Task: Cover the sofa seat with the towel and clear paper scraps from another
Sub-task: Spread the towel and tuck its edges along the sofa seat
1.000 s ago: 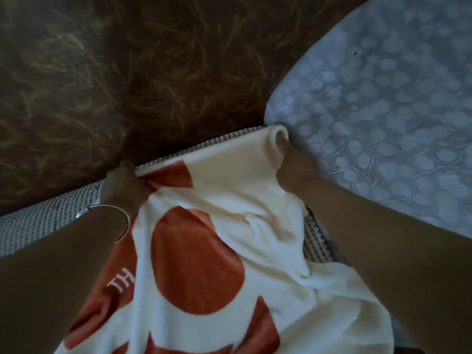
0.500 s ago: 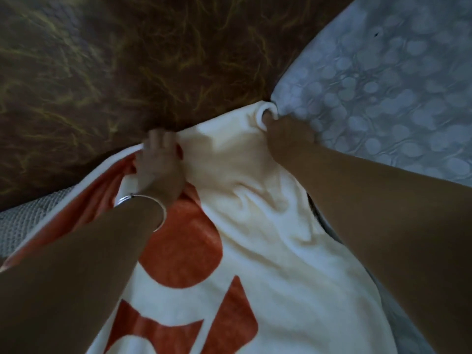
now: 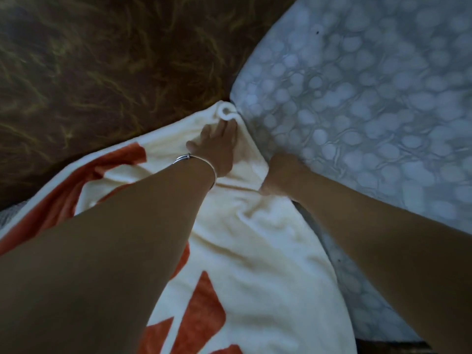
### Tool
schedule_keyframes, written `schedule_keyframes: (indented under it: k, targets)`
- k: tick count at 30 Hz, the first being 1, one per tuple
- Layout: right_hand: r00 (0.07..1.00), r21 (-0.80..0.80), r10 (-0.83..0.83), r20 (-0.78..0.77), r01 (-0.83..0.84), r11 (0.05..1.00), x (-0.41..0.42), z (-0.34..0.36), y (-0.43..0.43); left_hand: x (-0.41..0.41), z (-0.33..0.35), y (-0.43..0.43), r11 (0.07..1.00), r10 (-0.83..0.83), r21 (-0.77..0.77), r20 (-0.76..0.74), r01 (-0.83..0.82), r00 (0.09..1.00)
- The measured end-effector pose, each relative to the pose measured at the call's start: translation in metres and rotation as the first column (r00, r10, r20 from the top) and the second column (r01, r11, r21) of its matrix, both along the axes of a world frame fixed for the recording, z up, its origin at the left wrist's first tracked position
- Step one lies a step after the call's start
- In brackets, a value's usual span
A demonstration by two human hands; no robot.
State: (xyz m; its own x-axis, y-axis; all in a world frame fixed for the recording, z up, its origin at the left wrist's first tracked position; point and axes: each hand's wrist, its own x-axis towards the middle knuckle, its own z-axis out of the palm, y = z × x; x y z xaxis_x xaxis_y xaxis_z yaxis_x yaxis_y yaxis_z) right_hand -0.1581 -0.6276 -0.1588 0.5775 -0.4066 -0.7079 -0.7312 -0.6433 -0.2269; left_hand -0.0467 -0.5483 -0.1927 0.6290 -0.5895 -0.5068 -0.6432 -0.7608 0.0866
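Observation:
A cream towel (image 3: 255, 251) with orange shapes lies spread over the sofa seat, of which only a grey woven strip (image 3: 7, 215) shows at the far left. The towel's far right corner (image 3: 226, 114) is curled into a small roll where backrest and neighbouring cushion meet. My left hand (image 3: 217, 146), with a silver bangle at the wrist, rests flat on the towel just below that corner. My right hand (image 3: 278, 175) is curled on the towel's right edge, its fingers tucked down into the gap beside the seat and hidden. No paper scraps are visible.
The dark brown backrest (image 3: 102, 60) with gold streaks fills the top left. A pale grey cushion (image 3: 357, 111) with a bubble pattern lies to the right, touching the towel's edge. My forearms hide much of the towel's lower half.
My left hand slid right along the back edge to the far right corner. My right hand left that corner and moved back along the right edge. The towel now covers more seat.

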Motion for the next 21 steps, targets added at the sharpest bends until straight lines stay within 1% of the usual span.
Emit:
schedule_keyframes:
  k: [2,3,4,6,7,8,11,13,16,18,21]
  targets:
    - [0.998,-0.120,-0.027,0.064,0.034,0.992,-0.011,-0.004,0.001,0.002,0.001,-0.005,1.000,0.005,0.028,0.023,-0.006,1.000]
    - [0.998,-0.140,-0.015,0.059,0.023,0.990,-0.015,-0.003,0.001,0.004,0.001,-0.007,0.999,0.003,0.044,0.032,-0.005,0.999]
    - [1.000,-0.124,0.011,0.013,-0.010,0.992,-0.020,-0.003,0.001,0.006,-0.002,-0.009,0.998,-0.006,0.058,0.034,0.004,0.999]
    - [0.991,-0.044,0.077,-0.105,-0.082,0.996,-0.030,0.001,0.002,0.009,-0.008,-0.012,0.998,-0.045,0.053,0.029,0.043,0.999]
    - [0.984,-0.046,0.117,-0.136,-0.124,0.991,-0.037,0.002,0.004,0.011,-0.011,-0.013,0.997,-0.069,0.038,0.019,0.068,0.997]
    - [0.979,-0.087,0.144,-0.146,-0.158,0.984,-0.044,0.002,0.006,0.012,-0.013,-0.012,0.997,-0.076,0.019,-0.002,0.076,0.997]
    - [0.969,-0.267,0.199,-0.147,-0.233,0.935,-0.055,0.005,0.018,0.011,-0.014,-0.002,0.996,-0.042,-0.079,-0.056,0.038,0.998]
    - [0.953,-0.325,0.258,-0.158,-0.297,0.898,-0.055,0.006,0.026,0.001,-0.007,0.015,0.991,-0.043,-0.131,-0.025,0.039,0.999]
    - [0.950,-0.369,0.261,-0.173,-0.308,0.877,-0.051,0.012,0.028,-0.019,0.005,0.042,0.984,-0.025,-0.175,0.039,0.031,0.999]
    - [0.957,-0.401,0.254,-0.137,-0.288,0.869,-0.045,0.018,0.038,-0.030,0.012,0.064,0.978,-0.029,-0.204,0.052,0.039,0.998]
    - [0.959,-0.425,0.284,0.022,-0.248,0.870,-0.031,0.033,0.070,-0.030,0.014,0.101,0.977,-0.049,-0.207,0.040,0.056,0.998]
